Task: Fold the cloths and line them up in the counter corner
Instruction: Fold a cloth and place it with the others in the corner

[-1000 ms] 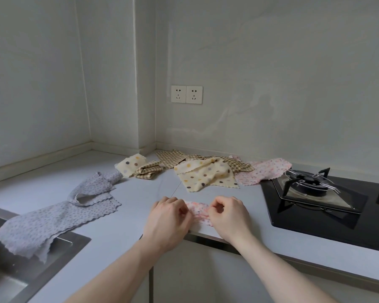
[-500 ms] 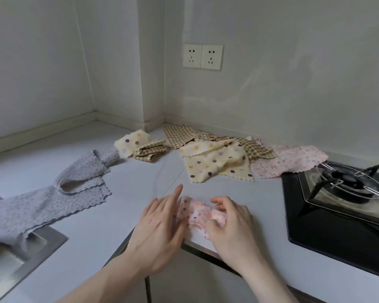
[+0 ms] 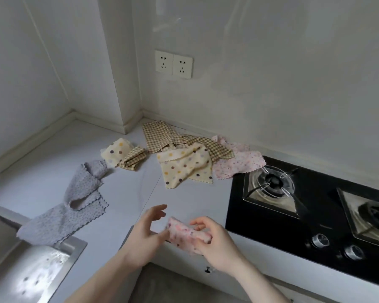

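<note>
My right hand (image 3: 214, 246) grips a small folded pink dotted cloth (image 3: 184, 235) just above the counter's front edge. My left hand (image 3: 147, 232) is beside it with fingers spread, its thumb touching the cloth's left end. Farther back lie an unfolded cream dotted cloth (image 3: 186, 167), a brown checked cloth (image 3: 162, 136) and a pink cloth (image 3: 239, 162). A folded cream dotted cloth (image 3: 115, 150) and a folded checked cloth (image 3: 132, 159) sit side by side near the corner. A grey cloth (image 3: 74, 204) stretches toward the sink.
A steel sink (image 3: 26, 267) is at the lower left, with the grey cloth hanging over its rim. A black gas hob (image 3: 315, 217) with two burners fills the right. A wall column juts out at the corner, with a double socket (image 3: 173, 64) on the wall.
The pink cloth has been lifted off the counter in my right hand. My left hand has opened and drawn slightly away. The camera has tilted down and to the right.
</note>
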{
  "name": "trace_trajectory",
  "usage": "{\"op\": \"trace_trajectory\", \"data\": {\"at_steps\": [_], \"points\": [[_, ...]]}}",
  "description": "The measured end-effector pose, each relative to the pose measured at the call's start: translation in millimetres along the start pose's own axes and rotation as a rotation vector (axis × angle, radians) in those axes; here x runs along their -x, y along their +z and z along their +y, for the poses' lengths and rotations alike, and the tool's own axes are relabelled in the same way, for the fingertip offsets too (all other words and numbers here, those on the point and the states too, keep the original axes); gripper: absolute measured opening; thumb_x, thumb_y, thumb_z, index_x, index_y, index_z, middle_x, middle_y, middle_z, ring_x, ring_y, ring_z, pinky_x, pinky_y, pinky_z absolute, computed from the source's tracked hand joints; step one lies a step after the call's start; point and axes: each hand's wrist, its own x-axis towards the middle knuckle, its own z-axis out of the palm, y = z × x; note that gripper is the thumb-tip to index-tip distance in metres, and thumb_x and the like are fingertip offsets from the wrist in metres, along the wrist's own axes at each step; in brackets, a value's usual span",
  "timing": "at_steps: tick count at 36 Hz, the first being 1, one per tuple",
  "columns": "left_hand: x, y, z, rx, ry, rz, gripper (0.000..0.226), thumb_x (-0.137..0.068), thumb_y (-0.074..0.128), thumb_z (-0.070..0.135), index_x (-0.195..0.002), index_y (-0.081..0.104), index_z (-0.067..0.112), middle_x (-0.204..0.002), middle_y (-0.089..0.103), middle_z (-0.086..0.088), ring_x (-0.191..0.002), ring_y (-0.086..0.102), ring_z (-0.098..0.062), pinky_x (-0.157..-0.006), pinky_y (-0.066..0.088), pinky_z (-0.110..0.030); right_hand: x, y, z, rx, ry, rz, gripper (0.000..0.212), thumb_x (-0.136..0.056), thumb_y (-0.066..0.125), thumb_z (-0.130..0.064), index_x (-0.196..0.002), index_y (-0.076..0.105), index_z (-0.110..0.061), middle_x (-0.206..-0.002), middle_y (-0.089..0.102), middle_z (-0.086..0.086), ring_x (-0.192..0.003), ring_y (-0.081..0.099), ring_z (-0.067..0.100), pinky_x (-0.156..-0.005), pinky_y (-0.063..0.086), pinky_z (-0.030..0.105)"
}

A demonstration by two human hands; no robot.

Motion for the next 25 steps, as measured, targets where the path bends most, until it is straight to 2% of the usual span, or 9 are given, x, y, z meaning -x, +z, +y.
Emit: {"op": "trace_trajectory", "data": {"at_steps": [3, 7, 9, 11, 14, 16, 19, 22, 25], "points": [[26.3, -23.0, 54.6, 0.07, -0.006, -0.101, 0.073, -0.064, 0.066, 0.053, -0.135, 0.049, 0.046, -0.134, 0.056, 0.025, -0.131, 0.045, 0.005, -0.105, 0.038, -0.025, 44.9, -27.2, -41.4, -0.051, -0.008, 0.04, 0.034, -0.09, 0.07, -0.024, -0.11, 0.062, -0.05, -0.112, 0.061, -0.018, -0.102, 0.062, 0.0, -0.076, 0.052, 0.017], [49.5, -35.5, 117.7, 0.029, 0.024, -0.302, 0.072, -0.066, 0.073, 0.061, -0.133, 0.054, 0.042, -0.129, 0.061, 0.028, -0.128, 0.049, 0.007, -0.111, 0.035, -0.028, 99.2, -58.9, -83.4, -0.118, -0.026, 0.127, 0.036, -0.087, 0.075, -0.023, -0.112, 0.064, -0.047, -0.108, 0.065, -0.018, -0.099, 0.066, 0.005, -0.076, 0.057, 0.025], [56.7, -30.4, 143.9, -0.016, 0.068, -0.394, 0.061, -0.07, 0.078, 0.057, -0.125, 0.061, 0.036, -0.121, 0.068, 0.016, -0.118, 0.06, -0.001, -0.106, 0.043, -0.031, 121.6, -75.5, -98.0, -0.159, -0.044, 0.192, 0.038, -0.086, 0.075, -0.018, -0.114, 0.065, -0.041, -0.109, 0.068, -0.013, -0.099, 0.068, 0.01, -0.079, 0.06, 0.031], [59.9, -20.6, 167.8, -0.035, 0.134, -0.456, 0.035, -0.082, 0.08, 0.039, -0.11, 0.068, 0.022, -0.106, 0.073, 0.001, -0.103, 0.069, -0.016, -0.093, 0.053, -0.036, 140.3, -91.7, -106.2, -0.186, -0.061, 0.275, 0.04, -0.085, 0.077, -0.015, -0.116, 0.066, -0.037, -0.11, 0.07, -0.01, -0.1, 0.07, 0.011, -0.085, 0.06, 0.034], [60.5, -4.6, 197.5, -0.011, 0.216, -0.48, 0.013, -0.091, 0.075, 0.017, -0.094, 0.067, 0.007, -0.089, 0.073, -0.01, -0.084, 0.07, -0.025, -0.077, 0.055, -0.04, 166.3, -110.2, -108.3, -0.218, -0.068, 0.391, 0.042, -0.085, 0.078, -0.013, -0.118, 0.065, -0.035, -0.112, 0.071, -0.012, -0.103, 0.069, 0.009, -0.089, 0.059, 0.033], [61.2, 8.9, 214.9, -0.013, 0.281, -0.489, 0.01, -0.091, 0.074, 0.018, -0.088, 0.067, 0.012, -0.081, 0.07, -0.005, -0.078, 0.066, -0.02, -0.071, 0.052, -0.037, 184.9, -120.1, -102.9, -0.224, -0.045, 0.448, 0.039, -0.086, 0.075, -0.015, -0.118, 0.065, -0.035, -0.112, 0.071, -0.015, -0.103, 0.069, 0.007, -0.091, 0.058, 0.034], [64.8, 36.4, 242.3, -0.049, 0.363, -0.522, 0.016, -0.093, 0.073, 0.02, -0.079, 0.064, 0.021, -0.073, 0.064, 0.002, -0.071, 0.06, -0.013, -0.064, 0.046, -0.026, 215.8, -136.3, -91.7, -0.236, 0.004, 0.487, 0.028, -0.09, 0.073, -0.024, -0.116, 0.066, -0.032, -0.11, 0.073, -0.014, -0.103, 0.069, 0.004, -0.091, 0.058, 0.034], [71.4, 70.9, 268.9, -0.088, 0.408, -0.577, 0.024, -0.093, 0.071, 0.017, -0.074, 0.056, 0.016, -0.061, 0.053, 0.01, -0.061, 0.05, -0.004, -0.058, 0.039, -0.017, 246.8, -155.5, -74.7, -0.232, 0.049, 0.56, 0.019, -0.091, 0.072, -0.028, -0.11, 0.068, -0.03, -0.106, 0.074, -0.013, -0.102, 0.069, 0.001, -0.088, 0.059, 0.031], [79.7, 113.1, 289.4, -0.13, 0.446, -0.66, 0.028, -0.095, 0.068, 0.026, -0.076, 0.053, 0.012, -0.059, 0.049, 0.012, -0.058, 0.046, -0.003, -0.057, 0.036, -0.017, 275.8, -176.9, -53.1, -0.245, 0.073, 0.633, 0.016, -0.092, 0.07, -0.031, -0.108, 0.067, -0.032, -0.106, 0.073, -0.015, -0.102, 0.069, 0.001, -0.087, 0.06, 0.032]]}}
